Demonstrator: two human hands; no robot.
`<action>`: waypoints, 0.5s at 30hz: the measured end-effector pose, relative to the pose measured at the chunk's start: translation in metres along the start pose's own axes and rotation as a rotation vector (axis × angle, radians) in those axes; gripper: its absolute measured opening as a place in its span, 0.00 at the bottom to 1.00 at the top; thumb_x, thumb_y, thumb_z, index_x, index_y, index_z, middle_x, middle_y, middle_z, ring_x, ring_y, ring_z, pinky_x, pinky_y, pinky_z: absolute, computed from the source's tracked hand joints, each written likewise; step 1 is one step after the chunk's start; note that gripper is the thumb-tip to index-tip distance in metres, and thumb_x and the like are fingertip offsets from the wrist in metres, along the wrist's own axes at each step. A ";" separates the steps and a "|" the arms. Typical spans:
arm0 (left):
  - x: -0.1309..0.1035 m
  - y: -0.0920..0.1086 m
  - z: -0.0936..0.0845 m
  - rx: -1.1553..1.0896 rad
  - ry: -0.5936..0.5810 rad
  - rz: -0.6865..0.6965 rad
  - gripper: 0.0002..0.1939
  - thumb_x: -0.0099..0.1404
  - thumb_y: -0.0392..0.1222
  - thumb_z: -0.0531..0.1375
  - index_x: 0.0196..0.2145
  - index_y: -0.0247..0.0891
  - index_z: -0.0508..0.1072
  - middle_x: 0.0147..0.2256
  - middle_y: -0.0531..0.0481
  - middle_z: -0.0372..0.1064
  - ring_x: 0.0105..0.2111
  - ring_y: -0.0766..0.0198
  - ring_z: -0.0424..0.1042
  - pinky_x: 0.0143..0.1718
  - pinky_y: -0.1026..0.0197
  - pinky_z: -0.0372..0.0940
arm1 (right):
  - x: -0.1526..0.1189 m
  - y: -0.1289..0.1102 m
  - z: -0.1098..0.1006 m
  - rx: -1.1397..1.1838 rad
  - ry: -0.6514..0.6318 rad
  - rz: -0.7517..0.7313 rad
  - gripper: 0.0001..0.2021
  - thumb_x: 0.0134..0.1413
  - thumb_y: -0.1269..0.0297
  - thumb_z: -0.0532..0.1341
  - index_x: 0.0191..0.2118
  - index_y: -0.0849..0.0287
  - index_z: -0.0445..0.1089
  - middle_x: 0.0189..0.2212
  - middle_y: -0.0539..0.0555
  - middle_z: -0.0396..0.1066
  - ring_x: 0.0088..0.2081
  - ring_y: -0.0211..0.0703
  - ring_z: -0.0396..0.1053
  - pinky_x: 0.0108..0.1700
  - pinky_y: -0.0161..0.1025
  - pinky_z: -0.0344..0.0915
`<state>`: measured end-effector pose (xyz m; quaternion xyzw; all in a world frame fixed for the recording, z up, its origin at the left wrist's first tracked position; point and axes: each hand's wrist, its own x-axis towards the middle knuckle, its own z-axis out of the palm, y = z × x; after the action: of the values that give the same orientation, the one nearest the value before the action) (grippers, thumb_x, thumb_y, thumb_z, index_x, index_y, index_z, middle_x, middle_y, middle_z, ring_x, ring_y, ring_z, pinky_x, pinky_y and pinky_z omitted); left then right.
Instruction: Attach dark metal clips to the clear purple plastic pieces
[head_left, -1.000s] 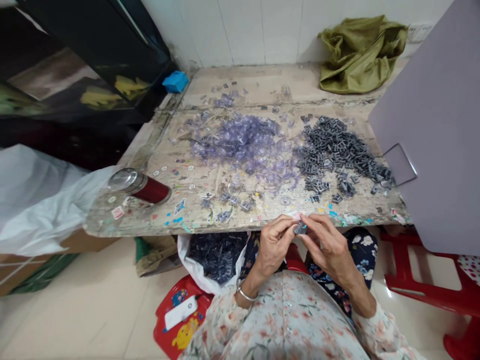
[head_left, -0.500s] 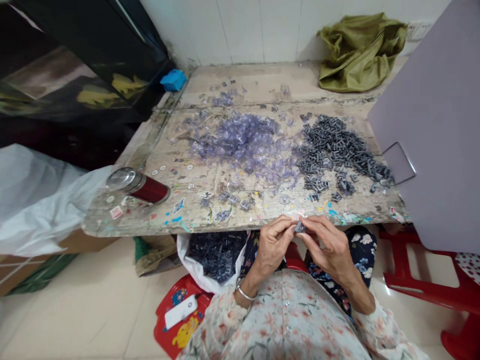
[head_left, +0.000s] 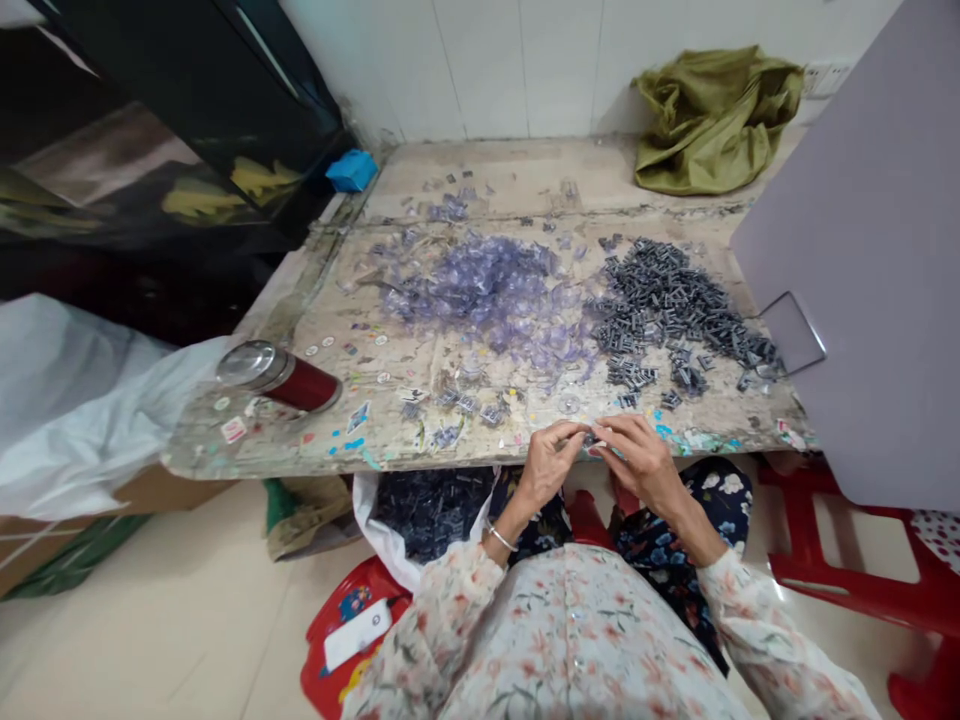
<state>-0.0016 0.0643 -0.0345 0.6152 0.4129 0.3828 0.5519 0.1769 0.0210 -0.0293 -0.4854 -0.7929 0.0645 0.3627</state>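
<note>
Between my hands, at the table's front edge, is a small dark grey plastic part, mostly covered by fingers. My left hand pinches it from the left with thumb and forefinger. From the other side, the fingertips of my right hand close on the same part. Beyond my right hand lies a heap of dark grey plastic parts. Left of that heap spreads a pile of clear, purplish plastic pieces. Several grey-and-clear pieces lie near the front edge, left of my hands.
A red flask stands at the table's left. A white sack of dark parts sits below the table edge. A red stool holds a white power bank. A grey panel borders the right; an olive cloth lies behind.
Both hands have shifted slightly up and forward with the part, my right hand also a little leftward. My fingers now cover more of the part. The camera view has tilted slightly.
</note>
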 end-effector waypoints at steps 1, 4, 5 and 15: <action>0.001 -0.008 0.005 0.070 0.085 0.055 0.12 0.66 0.42 0.58 0.38 0.35 0.79 0.38 0.44 0.76 0.40 0.59 0.73 0.45 0.56 0.67 | -0.003 0.005 0.008 0.020 0.060 0.038 0.13 0.62 0.70 0.58 0.51 0.56 0.72 0.48 0.60 0.72 0.49 0.47 0.67 0.48 0.48 0.70; -0.002 -0.031 0.019 0.257 0.262 0.174 0.11 0.68 0.38 0.56 0.38 0.36 0.79 0.38 0.43 0.76 0.42 0.58 0.71 0.46 0.53 0.65 | -0.013 0.014 0.033 0.034 0.172 0.172 0.10 0.63 0.69 0.58 0.46 0.57 0.74 0.41 0.58 0.73 0.45 0.45 0.68 0.45 0.46 0.70; -0.003 -0.038 0.023 0.320 0.280 0.198 0.11 0.68 0.37 0.56 0.39 0.36 0.79 0.38 0.43 0.75 0.42 0.57 0.71 0.47 0.52 0.65 | -0.017 0.015 0.040 0.035 0.173 0.209 0.10 0.63 0.69 0.57 0.44 0.57 0.75 0.38 0.57 0.73 0.43 0.45 0.69 0.43 0.46 0.70; -0.009 -0.060 0.017 0.600 0.155 0.387 0.15 0.71 0.34 0.50 0.46 0.34 0.76 0.41 0.41 0.75 0.42 0.56 0.68 0.47 0.50 0.66 | -0.024 0.010 0.063 0.062 0.150 0.320 0.08 0.63 0.66 0.57 0.41 0.59 0.74 0.35 0.56 0.73 0.40 0.45 0.69 0.43 0.44 0.68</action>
<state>0.0062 0.0527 -0.0962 0.7855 0.4234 0.3874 0.2315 0.1505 0.0224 -0.0918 -0.5974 -0.6739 0.1094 0.4208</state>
